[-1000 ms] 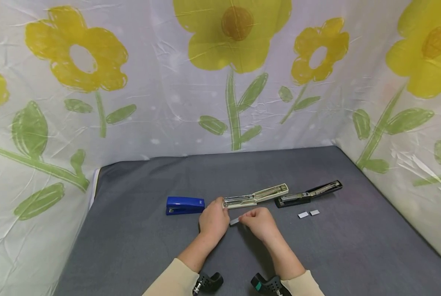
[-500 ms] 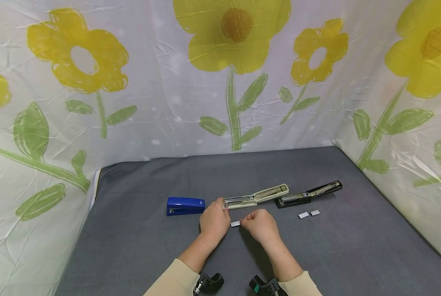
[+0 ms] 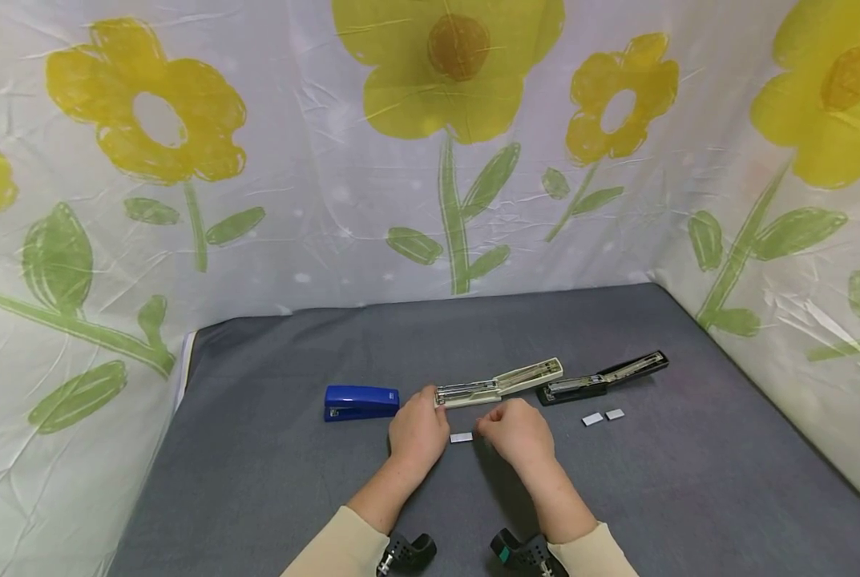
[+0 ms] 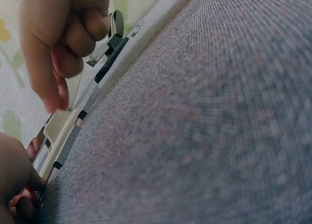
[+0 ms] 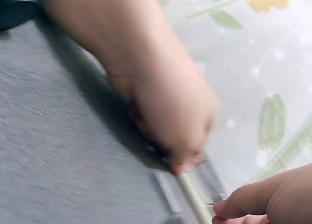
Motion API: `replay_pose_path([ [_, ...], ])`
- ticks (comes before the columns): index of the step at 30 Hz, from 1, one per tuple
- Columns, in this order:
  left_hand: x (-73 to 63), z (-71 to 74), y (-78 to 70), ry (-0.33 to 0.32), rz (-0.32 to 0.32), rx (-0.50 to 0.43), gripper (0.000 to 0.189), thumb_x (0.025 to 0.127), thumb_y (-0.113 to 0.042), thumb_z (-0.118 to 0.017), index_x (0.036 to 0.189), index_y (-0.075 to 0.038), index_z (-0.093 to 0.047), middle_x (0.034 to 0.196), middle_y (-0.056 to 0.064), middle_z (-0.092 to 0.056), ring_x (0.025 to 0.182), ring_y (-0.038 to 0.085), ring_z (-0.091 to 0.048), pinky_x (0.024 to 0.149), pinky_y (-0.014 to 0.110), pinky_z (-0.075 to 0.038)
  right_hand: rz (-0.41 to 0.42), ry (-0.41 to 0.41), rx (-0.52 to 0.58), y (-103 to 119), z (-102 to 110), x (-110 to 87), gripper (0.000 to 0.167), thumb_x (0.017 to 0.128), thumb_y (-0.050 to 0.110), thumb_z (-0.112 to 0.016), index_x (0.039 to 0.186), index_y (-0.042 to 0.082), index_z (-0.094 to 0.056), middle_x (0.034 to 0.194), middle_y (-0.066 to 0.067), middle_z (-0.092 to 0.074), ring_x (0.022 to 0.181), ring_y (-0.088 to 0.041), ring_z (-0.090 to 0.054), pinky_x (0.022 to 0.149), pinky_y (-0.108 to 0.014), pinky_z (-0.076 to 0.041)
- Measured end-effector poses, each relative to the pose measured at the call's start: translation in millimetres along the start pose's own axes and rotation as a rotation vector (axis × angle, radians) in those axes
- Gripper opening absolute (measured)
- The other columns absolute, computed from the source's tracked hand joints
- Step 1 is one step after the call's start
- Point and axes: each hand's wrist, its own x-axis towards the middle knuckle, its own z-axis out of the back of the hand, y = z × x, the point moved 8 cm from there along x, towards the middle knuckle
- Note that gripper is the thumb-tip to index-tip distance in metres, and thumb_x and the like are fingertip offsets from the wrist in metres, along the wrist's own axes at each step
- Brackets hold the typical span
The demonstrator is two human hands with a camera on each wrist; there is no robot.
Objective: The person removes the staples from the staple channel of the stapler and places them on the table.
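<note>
My left hand (image 3: 419, 425) grips the front end of a cream stapler (image 3: 498, 385), which lies spread open on the grey cloth. Below its base lies a small strip of staples (image 3: 462, 437), seen in the right wrist view as a pale bar (image 5: 166, 191). My right hand (image 3: 519, 433) hovers just right of that strip, thumb and index finger close together and the other fingers loosely curled. Nothing shows between its fingertips. The left wrist view has the right hand (image 4: 66, 31) above the stapler (image 4: 61, 131), fingers pointing down at it.
A blue stapler (image 3: 361, 402), closed, lies left of my left hand. On the right is a black stapler (image 3: 601, 378), spread open, with two more staple strips (image 3: 591, 419) in front of it. A flowered cloth wall (image 3: 314, 160) rises behind the table.
My right hand has let go of the staple strip and drawn slightly right and away from it. The strip now lies flat and fully visible. My left hand stays on the cream stapler.
</note>
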Motion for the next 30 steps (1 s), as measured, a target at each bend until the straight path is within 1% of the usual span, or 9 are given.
replay_pose_path([
  [4, 1.3, 1.9, -0.3, -0.017, -0.007, 0.006, 0.024, 0.089, -0.009, -0.075, 0.110, 0.002, -0.070, 0.091, 0.017, -0.071, 0.077, 0.036, -0.071, 0.061, 0.051, -0.054, -0.004, -0.008, 0.027, -1, 17, 8.9, 0.018, 0.089, 0.027, -0.075, 0.076, 0.016, -0.076, 0.066, 0.005, -0.062, 0.056, -0.015, -0.053, 0.053, -0.034, -0.042],
  [5, 1.6, 2.5, -0.3, -0.022, -0.009, 0.005, 0.024, 0.089, -0.008, -0.076, 0.110, 0.002, -0.070, 0.091, 0.017, -0.071, 0.077, 0.036, -0.071, 0.060, 0.051, -0.054, 0.001, -0.011, 0.036, 0, 22, 11.1, 0.019, 0.091, 0.027, -0.074, 0.076, 0.015, -0.075, 0.065, 0.005, -0.060, 0.056, -0.015, -0.051, 0.052, -0.034, -0.041],
  [9, 1.0, 2.7, -0.8, -0.021, -0.005, 0.001, 0.023, 0.089, -0.008, -0.075, 0.110, 0.002, -0.070, 0.091, 0.016, -0.072, 0.078, 0.036, -0.071, 0.061, 0.052, -0.054, 0.006, -0.022, 0.074, -1, 43, 21.5, 0.021, 0.096, 0.030, -0.069, 0.088, 0.013, -0.078, 0.078, 0.002, -0.068, 0.063, -0.017, -0.055, 0.057, -0.035, -0.043],
  [12, 0.1, 2.1, -1.8, -0.023, -0.004, 0.000, 0.023, 0.089, -0.008, -0.075, 0.109, 0.002, -0.070, 0.091, 0.016, -0.071, 0.079, 0.037, -0.071, 0.061, 0.052, -0.054, -0.006, -0.029, 0.109, -4, 57, 28.6, 0.025, 0.099, 0.031, -0.066, 0.099, 0.009, -0.078, 0.093, -0.004, -0.072, 0.068, -0.020, -0.057, 0.062, -0.037, -0.045],
  [15, -0.3, 0.3, -2.0, -0.019, -0.001, 0.002, 0.023, 0.089, -0.009, -0.075, 0.109, 0.001, -0.070, 0.091, 0.016, -0.072, 0.079, 0.037, -0.071, 0.061, 0.052, -0.054, -0.015, -0.040, 0.141, -6, 68, 32.7, 0.027, 0.101, 0.031, -0.064, 0.103, 0.007, -0.076, 0.100, -0.007, -0.073, 0.073, -0.021, -0.057, 0.064, -0.039, -0.045],
  [19, -3.2, 0.6, 3.1, -0.014, 0.013, 0.006, 0.024, 0.090, -0.011, -0.074, 0.111, 0.000, -0.071, 0.093, 0.016, -0.072, 0.080, 0.036, -0.071, 0.062, 0.053, -0.054, -0.017, -0.042, 0.175, -4, 69, 34.3, 0.029, 0.101, 0.032, -0.063, 0.106, 0.006, -0.076, 0.107, -0.010, -0.072, 0.083, -0.025, -0.061, 0.071, -0.044, -0.048],
  [23, -5.1, 3.1, 7.1, -0.017, 0.020, -0.007, 0.028, 0.090, -0.012, -0.073, 0.115, 0.000, -0.071, 0.098, 0.016, -0.073, 0.083, 0.036, -0.072, 0.065, 0.052, -0.055, -0.003, -0.026, 0.183, 3, 61, 35.1, 0.029, 0.102, 0.031, -0.063, 0.109, 0.006, -0.075, 0.109, -0.011, -0.072, 0.088, -0.027, -0.063, 0.075, -0.046, -0.050],
  [27, -4.5, 6.7, 9.9, -0.027, 0.025, -0.023, 0.033, 0.089, -0.013, -0.073, 0.119, 0.001, -0.070, 0.103, 0.018, -0.073, 0.088, 0.036, -0.072, 0.070, 0.053, -0.056, 0.046, -0.016, 0.173, 17, 50, 35.4, 0.028, 0.101, 0.030, -0.063, 0.108, 0.006, -0.076, 0.103, -0.008, -0.073, 0.085, -0.025, -0.064, 0.074, -0.045, -0.050],
  [30, -4.4, 8.3, 11.6, -0.018, 0.040, -0.029, 0.039, 0.090, -0.015, -0.073, 0.125, 0.001, -0.068, 0.107, 0.019, -0.073, 0.090, 0.037, -0.072, 0.072, 0.053, -0.056, 0.083, -0.012, 0.164, 26, 44, 34.2, 0.025, 0.100, 0.029, -0.065, 0.104, 0.007, -0.076, 0.095, -0.006, -0.072, 0.078, -0.022, -0.063, 0.071, -0.045, -0.050],
])
